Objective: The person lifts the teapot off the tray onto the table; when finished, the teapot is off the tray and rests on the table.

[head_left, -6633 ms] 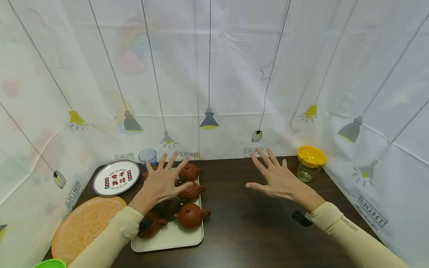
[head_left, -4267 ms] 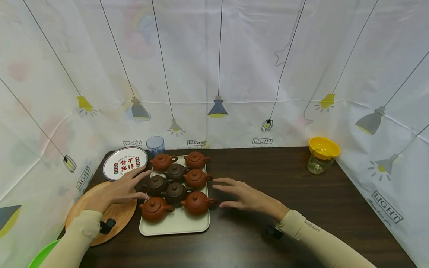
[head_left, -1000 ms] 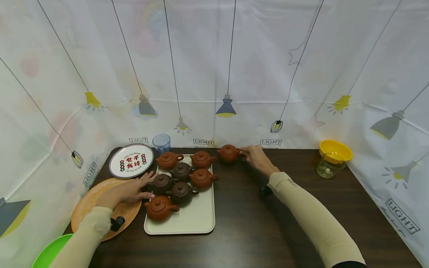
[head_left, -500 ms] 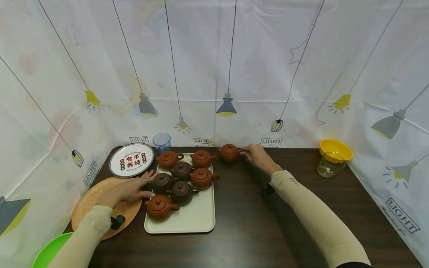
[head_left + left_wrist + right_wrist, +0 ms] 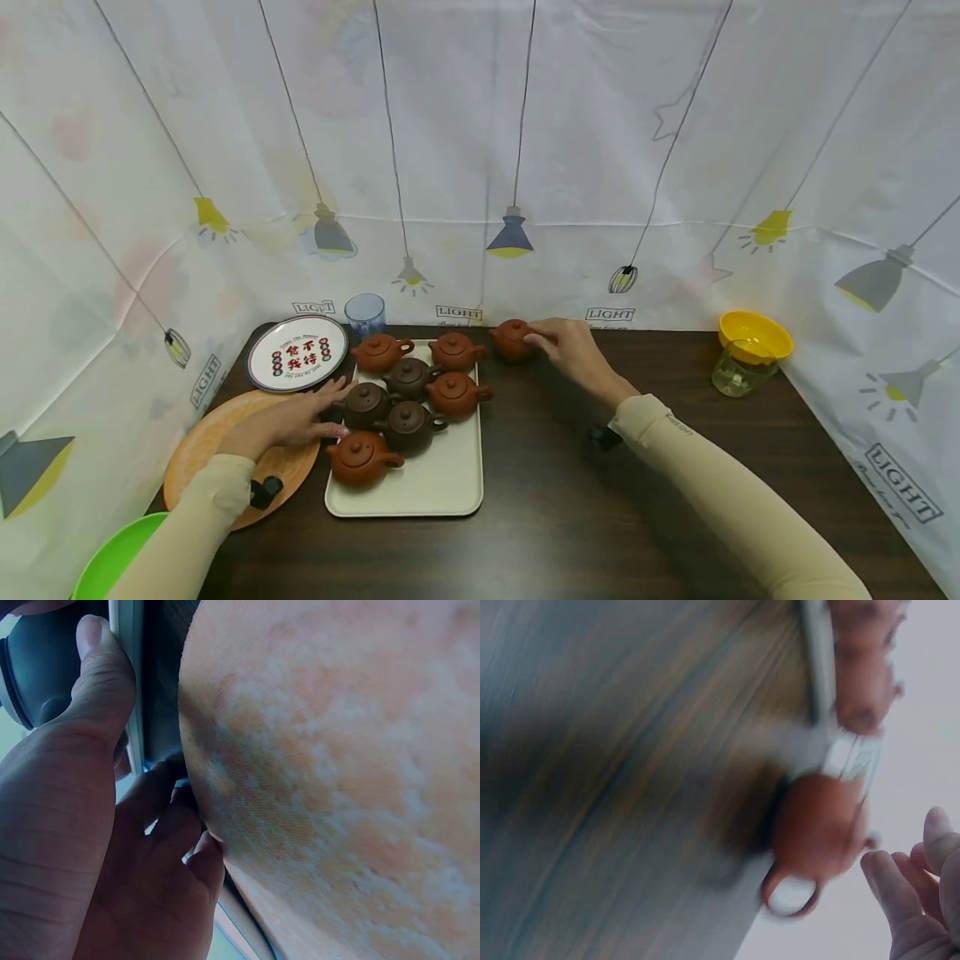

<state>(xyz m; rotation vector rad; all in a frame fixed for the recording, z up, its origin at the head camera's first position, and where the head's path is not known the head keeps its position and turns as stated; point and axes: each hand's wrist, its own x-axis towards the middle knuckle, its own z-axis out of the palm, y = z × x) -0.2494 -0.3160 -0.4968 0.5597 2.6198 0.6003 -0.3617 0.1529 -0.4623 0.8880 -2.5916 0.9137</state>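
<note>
A red-brown teapot (image 5: 512, 341) stands on the dark table at the back, just right of the tray. Beside it my right hand (image 5: 573, 354) has its fingertips overlapping the pot in the head view. The right wrist view shows these fingers (image 5: 900, 889) off the looped handle, near the lid knob. My left hand (image 5: 288, 421) rests at the left rim of the cream tray (image 5: 446, 492), thumb tip on the rim, fingers loosely extended. Several red teapots (image 5: 362, 458) and dark brown teapots (image 5: 410, 429) crowd the tray, one dark pot close to my left fingertips.
The round orange mat (image 5: 210, 433) lies under my left forearm. Behind it are a printed white plate (image 5: 297, 354) and a blue glass (image 5: 365, 315). A yellow bowl (image 5: 757, 329) and clear glass (image 5: 735, 375) stand back right. Green rim (image 5: 120, 554) shows front left.
Both hands have come down; my left went to the tray's rim. One red teapot moved from the tray's front right to the table behind, and my right fingers have now let go of its handle.
</note>
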